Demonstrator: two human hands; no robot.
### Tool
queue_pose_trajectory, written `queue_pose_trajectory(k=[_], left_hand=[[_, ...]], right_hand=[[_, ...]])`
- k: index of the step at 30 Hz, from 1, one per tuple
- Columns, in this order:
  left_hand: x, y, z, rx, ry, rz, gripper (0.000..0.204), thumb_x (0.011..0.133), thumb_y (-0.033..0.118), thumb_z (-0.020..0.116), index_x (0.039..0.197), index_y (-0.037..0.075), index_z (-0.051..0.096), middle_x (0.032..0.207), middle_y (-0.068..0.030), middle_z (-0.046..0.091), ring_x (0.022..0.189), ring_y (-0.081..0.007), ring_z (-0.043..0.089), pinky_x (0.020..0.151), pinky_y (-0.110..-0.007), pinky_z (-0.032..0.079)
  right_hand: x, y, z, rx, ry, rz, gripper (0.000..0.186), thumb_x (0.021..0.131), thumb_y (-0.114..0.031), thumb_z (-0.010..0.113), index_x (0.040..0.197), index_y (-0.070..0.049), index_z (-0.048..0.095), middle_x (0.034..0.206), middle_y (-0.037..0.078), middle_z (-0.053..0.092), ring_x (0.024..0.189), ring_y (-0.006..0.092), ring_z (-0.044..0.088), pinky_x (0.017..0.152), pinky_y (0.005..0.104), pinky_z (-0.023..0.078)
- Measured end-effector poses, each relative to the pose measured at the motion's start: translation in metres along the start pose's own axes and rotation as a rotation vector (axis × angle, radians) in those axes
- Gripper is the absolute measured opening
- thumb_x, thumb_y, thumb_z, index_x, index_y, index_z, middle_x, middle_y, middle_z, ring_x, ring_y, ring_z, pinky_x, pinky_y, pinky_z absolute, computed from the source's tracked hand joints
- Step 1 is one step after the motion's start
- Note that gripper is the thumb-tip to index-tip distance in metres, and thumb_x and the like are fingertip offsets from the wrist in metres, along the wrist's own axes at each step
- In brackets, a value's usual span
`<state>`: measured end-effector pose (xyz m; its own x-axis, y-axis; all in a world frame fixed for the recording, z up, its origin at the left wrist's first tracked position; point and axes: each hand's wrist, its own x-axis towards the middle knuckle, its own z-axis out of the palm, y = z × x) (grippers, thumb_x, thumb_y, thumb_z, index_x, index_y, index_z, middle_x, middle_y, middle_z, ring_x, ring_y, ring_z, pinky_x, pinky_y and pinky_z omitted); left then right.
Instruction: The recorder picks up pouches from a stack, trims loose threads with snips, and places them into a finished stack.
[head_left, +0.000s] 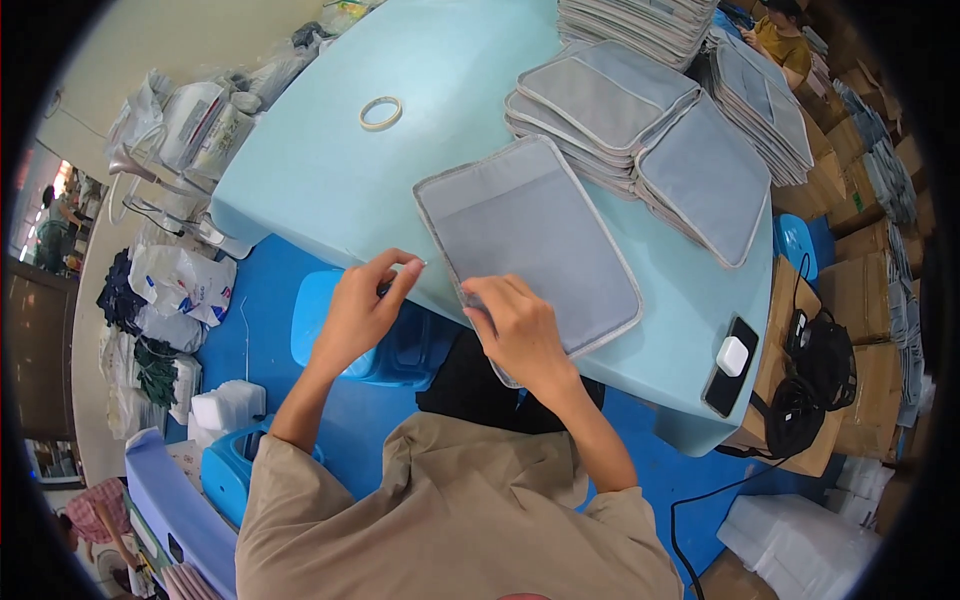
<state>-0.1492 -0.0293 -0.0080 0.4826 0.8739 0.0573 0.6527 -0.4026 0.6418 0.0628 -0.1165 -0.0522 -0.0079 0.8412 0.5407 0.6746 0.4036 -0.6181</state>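
Left hand has thumb and forefinger tips together, apart from the grey panel; right hand curls at the panel's left edge, whether gripping I cannot tell. A pale-blue table stands on blue floor, cartons rightward. Partly overhanging the table, the panel is rectangular, round-cornered, pale-edged, banded across its far end.

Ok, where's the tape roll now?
In the head view, the tape roll lies on the light-blue table, beyond the left hand, up and left of the grey panel.
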Motion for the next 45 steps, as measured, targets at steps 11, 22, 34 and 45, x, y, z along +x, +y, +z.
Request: queue_pose_trajectory(k=[11,22,34,45], left_hand=[[-0.03,-0.019,0.093,-1.244,0.195,-0.549,0.022,0.102,0.026,0.079,0.1,0.005,0.074,0.063,0.0132,0.037,0.05,0.0005,0.027,0.046,-0.023,0.017],[-0.03,-0.015,0.116,-1.075,0.262,-0.481,0.023,0.1,0.025,0.082,0.102,0.002,0.078,0.066,0.012,0.049,0.054,0.0006,0.035,0.049,-0.023,0.023],[-0.03,-0.018,0.117,-1.076,0.27,-0.449,0.023,0.1,0.024,0.082,0.099,0.001,0.078,0.074,0.0124,0.053,0.063,0.0009,0.037,0.056,-0.024,0.024],[-0.028,-0.021,0.115,-1.016,0.228,-0.407,0.021,0.1,0.023,0.08,0.098,0.003,0.076,0.072,0.013,0.049,0.065,0.0007,0.037,0.058,-0.024,0.024]], right_hand=[[-0.004,0.009,0.013,-0.093,-0.095,-0.034,0.014,0.092,-0.002,0.074,0.104,-0.005,0.067,0.086,0.008,0.072,0.088,0.0274,0.071,0.067,0.0415,0.059],[-0.006,0.013,0.022,-0.234,-0.093,-0.085,0.018,0.094,-0.004,0.068,0.108,-0.006,0.057,0.084,0.007,0.063,0.08,0.0266,0.068,0.067,0.0397,0.057],[-0.006,0.021,0.017,0.094,-0.095,0.157,0.024,0.093,0.007,0.065,0.11,-0.003,0.052,0.094,0.015,0.069,0.085,0.0402,0.068,0.076,0.0513,0.051],[-0.006,0.01,-0.001,0.231,-0.105,0.348,0.021,0.097,0.003,0.067,0.115,-0.004,0.058,0.095,0.013,0.071,0.078,0.0335,0.069,0.072,0.0456,0.053]])
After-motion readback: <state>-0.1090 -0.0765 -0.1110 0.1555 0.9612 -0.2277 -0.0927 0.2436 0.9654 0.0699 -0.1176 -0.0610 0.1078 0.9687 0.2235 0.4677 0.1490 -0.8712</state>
